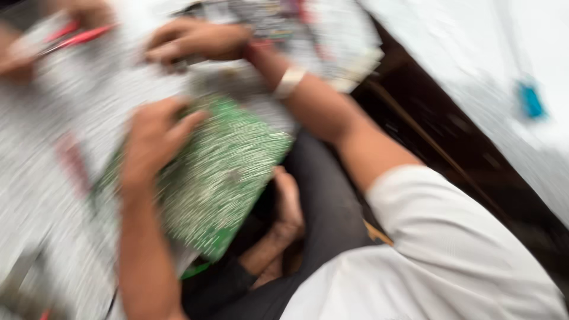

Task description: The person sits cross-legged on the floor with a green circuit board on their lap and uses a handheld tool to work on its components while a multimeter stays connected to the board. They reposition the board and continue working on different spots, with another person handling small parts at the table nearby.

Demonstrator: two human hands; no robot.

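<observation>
The view is heavily motion-blurred. A green circuit board lies tilted over my lap, its solder side up. My left hand grips the board's upper left edge, thumb spread across its face. My right hand, with a pale band on the wrist, reaches forward past the board and rests with curled fingers on the printed paper spread beneath. Whether it holds anything is hidden by blur.
Another person's hand at the top left is beside a red-handled tool. My bare foot and dark trousers lie under the board. A white surface with a small blue object is at the right.
</observation>
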